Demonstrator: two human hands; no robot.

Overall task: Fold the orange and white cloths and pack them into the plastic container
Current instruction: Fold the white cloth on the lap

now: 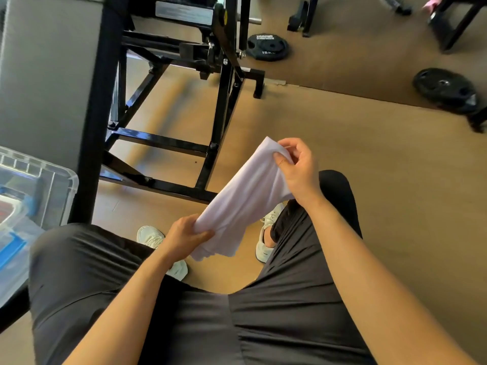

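A white cloth (242,198) stretches in the air above my knees, bunched into a loose band. My left hand (188,234) grips its lower end, and a short tail of fabric hangs below the fist. My right hand (295,168) pinches the upper corner between thumb and fingers. The clear plastic container (56,185) stands at the left edge, beside my left thigh, with blue latches on it. No orange cloth is in view.
I sit in dark shorts (237,325) with white shoes (150,237) on a tan floor. A black steel gym frame (168,143) stands just ahead on the left. Black weight plates (445,88) lie on the floor at the back right.
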